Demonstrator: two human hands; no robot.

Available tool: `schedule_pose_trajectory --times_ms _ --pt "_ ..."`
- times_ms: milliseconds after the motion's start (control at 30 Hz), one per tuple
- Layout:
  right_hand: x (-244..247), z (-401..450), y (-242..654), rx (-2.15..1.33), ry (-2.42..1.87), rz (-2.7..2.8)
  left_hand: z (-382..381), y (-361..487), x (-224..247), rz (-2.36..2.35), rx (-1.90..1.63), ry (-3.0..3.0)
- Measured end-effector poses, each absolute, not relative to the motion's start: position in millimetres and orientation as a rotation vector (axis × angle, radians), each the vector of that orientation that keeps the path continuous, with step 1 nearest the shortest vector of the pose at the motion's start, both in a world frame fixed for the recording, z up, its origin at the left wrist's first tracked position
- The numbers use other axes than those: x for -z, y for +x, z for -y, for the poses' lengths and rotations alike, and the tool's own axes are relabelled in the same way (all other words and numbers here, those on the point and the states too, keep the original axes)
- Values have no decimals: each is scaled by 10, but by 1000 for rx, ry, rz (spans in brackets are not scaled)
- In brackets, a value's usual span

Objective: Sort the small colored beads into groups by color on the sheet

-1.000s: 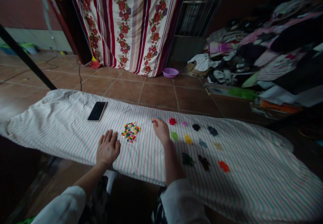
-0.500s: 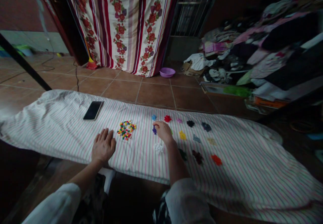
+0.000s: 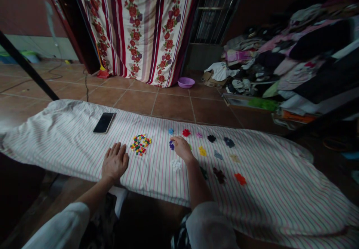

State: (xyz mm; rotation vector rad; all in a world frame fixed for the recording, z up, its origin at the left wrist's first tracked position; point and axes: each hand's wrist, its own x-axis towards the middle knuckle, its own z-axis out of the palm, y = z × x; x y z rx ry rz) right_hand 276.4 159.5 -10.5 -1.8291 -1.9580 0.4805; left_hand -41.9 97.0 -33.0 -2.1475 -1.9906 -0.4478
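Head view shows your right hand [image 3: 182,147] reaching over the striped-cloth-covered table [image 3: 269,189], its fingers curled with thumb and index finger together at the edge of the purple pile [image 3: 171,144]; you can't tell from here whether a piece is pinched between those fingertips. Your left hand [image 3: 114,163] lies palm down on the cloth, fingers extended and slightly apart, holding nothing, just beside the multicoloured heap [image 3: 138,150] of tiny pieces, which sits between your two hands. Sorted piles of single colours spread around and to the right of your right hand. Along the far row, from left to right, you have the light blue pile [image 3: 171,131], the red pile [image 3: 186,132], the pink pile [image 3: 199,135], the black pile [image 3: 211,138] and the slate pile [image 3: 229,142]. Past your right wrist come the yellow pile [image 3: 202,151], the grey-blue pile [image 3: 218,154] and the beige pile [image 3: 235,158]. Nearest you lie the white pile [image 3: 176,165], left of your forearm, then the dark green pile [image 3: 203,173], partly hidden by it, the dark brown pile [image 3: 219,175] and the orange pile [image 3: 240,178]. A smartphone [image 3: 103,123] rests beyond your left hand.
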Motion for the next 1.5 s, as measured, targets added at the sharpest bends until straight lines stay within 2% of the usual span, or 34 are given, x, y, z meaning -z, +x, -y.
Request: schedule_pose_trajectory --times_ms 600,1000,1500 --pt "-6 -1670 2630 -336 -1864 1919 -958 -395 284 2033 484 -2168" --pt "-4 -1743 1796 -401 -1558 2095 -963 -387 299 2018 471 -2161" --pt "-48 -1802 1394 -306 -1809 2095 -973 -387 332 2010 507 -2147"
